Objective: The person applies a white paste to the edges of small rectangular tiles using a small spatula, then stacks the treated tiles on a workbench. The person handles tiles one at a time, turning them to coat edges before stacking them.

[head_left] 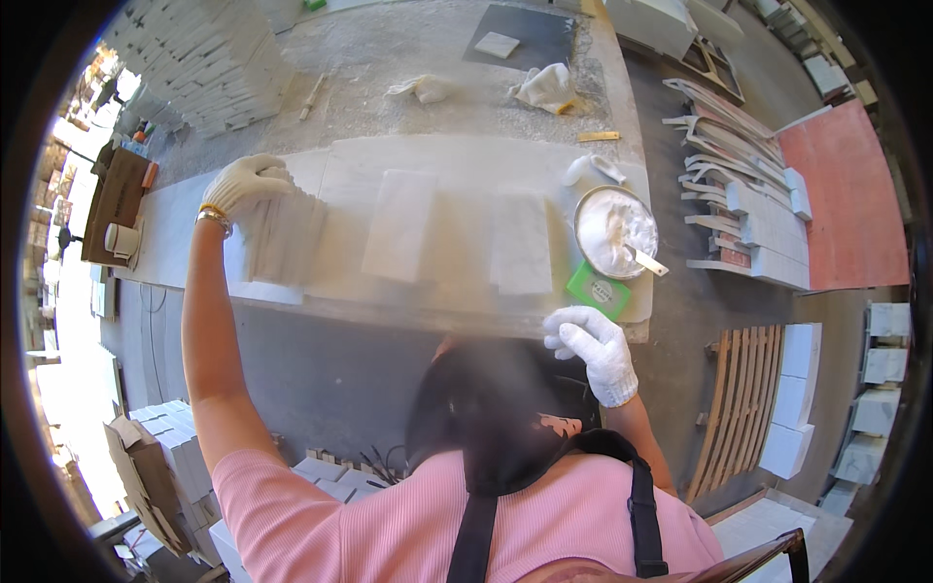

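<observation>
My left hand, in a white knitted glove, curls its fingers over the far end of a stack of pale stone tiles standing close together on the worktable. My right hand, also gloved, hovers at the table's near edge beside a green box. Its fingers are bent and loosely apart, and no object shows in them. A round bowl of white powder with a pale-handled scraper in it sits against the box. Two flat tiles, a white tile and a greyer tile, lie between my hands.
Crumpled gloves and a dark board with a small tile lie on the far part of the table. Tall tile stacks stand at the far left. Wooden pallets and white blocks fill the right side. A cardboard box is at left.
</observation>
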The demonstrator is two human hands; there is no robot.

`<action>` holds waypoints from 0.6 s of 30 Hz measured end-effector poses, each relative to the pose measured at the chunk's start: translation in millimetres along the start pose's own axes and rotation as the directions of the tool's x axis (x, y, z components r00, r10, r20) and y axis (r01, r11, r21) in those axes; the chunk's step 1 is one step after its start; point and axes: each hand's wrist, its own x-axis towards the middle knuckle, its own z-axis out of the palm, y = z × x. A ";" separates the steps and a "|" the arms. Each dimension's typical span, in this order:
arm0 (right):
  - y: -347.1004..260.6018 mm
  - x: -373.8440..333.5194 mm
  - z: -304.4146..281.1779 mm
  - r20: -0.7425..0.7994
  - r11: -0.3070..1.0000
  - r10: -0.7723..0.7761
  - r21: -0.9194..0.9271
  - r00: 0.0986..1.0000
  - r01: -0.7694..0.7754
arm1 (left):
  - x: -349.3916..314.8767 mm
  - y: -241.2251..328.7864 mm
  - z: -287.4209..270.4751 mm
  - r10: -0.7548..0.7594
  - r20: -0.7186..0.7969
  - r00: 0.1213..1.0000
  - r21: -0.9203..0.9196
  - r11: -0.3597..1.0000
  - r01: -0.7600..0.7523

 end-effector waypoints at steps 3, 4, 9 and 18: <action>0.4 6.0 1.9 0.006 1.000 0.005 0.008 1.000 -0.005 | 2.4 -1.2 -0.5 -0.014 0.034 0.999 -0.019 1.000 0.014; 1.3 8.3 1.5 0.006 1.000 0.007 0.001 1.000 -0.007 | 3.0 -0.6 -0.2 -0.026 0.050 0.998 -0.037 0.999 0.028; 14.8 24.2 -2.4 -0.089 0.997 -0.013 -0.080 0.996 0.006 | -17.7 25.0 11.5 0.086 -0.312 0.946 0.407 0.912 0.052; 28.6 60.1 8.2 -0.155 0.940 -0.078 -0.340 0.985 0.021 | -146.0 179.5 130.5 0.368 -0.025 0.929 -0.532 0.782 -0.324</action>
